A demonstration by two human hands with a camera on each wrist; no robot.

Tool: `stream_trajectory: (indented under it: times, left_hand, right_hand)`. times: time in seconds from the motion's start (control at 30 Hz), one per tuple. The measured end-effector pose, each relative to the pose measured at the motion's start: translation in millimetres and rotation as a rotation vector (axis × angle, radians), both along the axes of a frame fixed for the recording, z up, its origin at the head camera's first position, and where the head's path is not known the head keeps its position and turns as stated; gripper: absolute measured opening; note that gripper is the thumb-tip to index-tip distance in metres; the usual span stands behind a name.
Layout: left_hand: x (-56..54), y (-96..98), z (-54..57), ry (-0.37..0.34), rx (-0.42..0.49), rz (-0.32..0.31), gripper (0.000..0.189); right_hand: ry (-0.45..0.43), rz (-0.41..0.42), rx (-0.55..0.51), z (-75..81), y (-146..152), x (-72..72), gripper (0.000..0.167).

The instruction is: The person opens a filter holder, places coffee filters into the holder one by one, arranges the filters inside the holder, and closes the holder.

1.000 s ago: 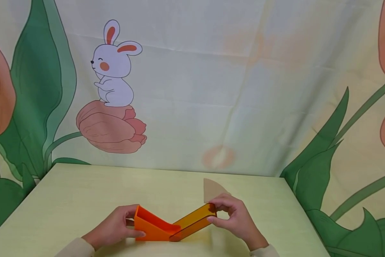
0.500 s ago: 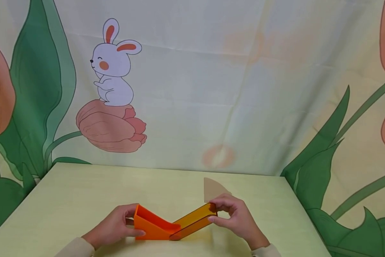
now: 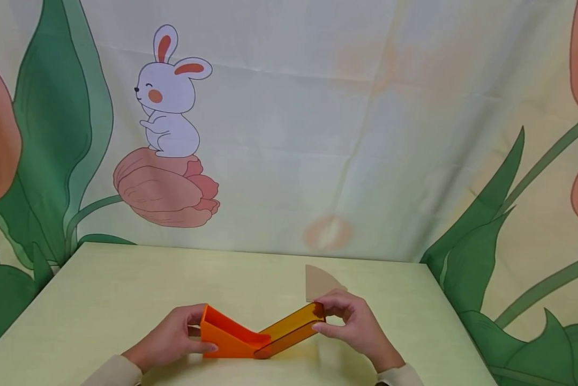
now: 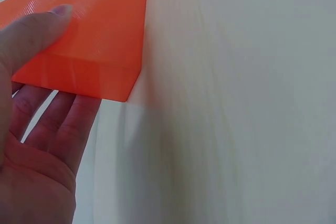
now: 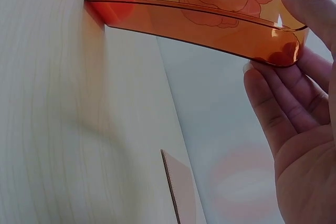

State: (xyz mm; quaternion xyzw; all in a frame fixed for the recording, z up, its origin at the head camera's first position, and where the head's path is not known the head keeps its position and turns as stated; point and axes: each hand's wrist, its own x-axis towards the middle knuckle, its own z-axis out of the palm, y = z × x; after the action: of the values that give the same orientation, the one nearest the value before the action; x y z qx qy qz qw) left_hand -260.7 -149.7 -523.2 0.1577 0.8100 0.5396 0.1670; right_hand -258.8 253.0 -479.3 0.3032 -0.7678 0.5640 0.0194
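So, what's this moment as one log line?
left hand: grips orange holder | right hand: pinches amber cover | cover: slanted upward | tan piece: on table

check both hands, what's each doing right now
Left hand: closed, holding the orange box.
Right hand: closed, holding the see-through amber lid by its raised end.

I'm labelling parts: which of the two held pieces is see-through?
The amber piece held by the right hand; the orange piece in the left hand is opaque.
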Motion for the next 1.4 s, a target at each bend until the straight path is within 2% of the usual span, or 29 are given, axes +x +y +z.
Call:
stream_trajectory:
  times: [0.17, 0.3, 0.4, 0.5, 0.67, 0.83, 1.03, 1.2, 1.4]
  left_hand:
    - [-0.2, -1.3, 0.9, 0.001, -0.015, 0.004, 0.053]
    - [-1.1, -1.1, 0.9, 0.008, -0.018, -0.002, 0.051]
    - [-0.9, -2.2, 0.7, 0.015, -0.019, -0.006, 0.051]
    - [-1.2, -2.0, 1.2, 0.013, -0.021, -0.004, 0.050]
    - [0.0, -3.0, 3.2, 0.009, -0.025, 0.004, 0.050]
    - [0.3, -1.1, 4.0, 0.001, -0.011, -0.004, 0.051]
    - [0.0, 1.5, 4.3, 0.005, -0.003, -0.017, 0.050]
    - [1.9, 1.2, 3.9, -0.003, -0.013, 0.010, 0.053]
    - [3.0, 0.6, 2.9, 0.001, -0.017, 0.015, 0.055]
  right_hand:
    - [0.002, 0.017, 0.047, 0.7, 3, -3.2, 0.039]
    - [-0.042, 0.000, 0.095, 2.4, 9, -10.7, 0.038]
    - [-0.134, -0.091, 0.114, 4.6, 12, -22.8, 0.031]
    - [-0.196, -0.221, 0.139, 4.0, 16, -43.4, 0.031]
    - [-0.172, -0.409, 0.240, -8.5, 20, -83.1, 0.024]
    - [-0.161, -0.522, 0.378, -24.3, 23, -110.4, 0.020]
    - [-0.204, -0.564, 0.481, -39.3, 24, -129.0, 0.029]
    - [-0.228, -0.545, 0.568, -43.5, 21, -141.0, 0.038]
    - [-0.262, -0.524, 0.627, -44.0, 17, -145.0, 0.045]
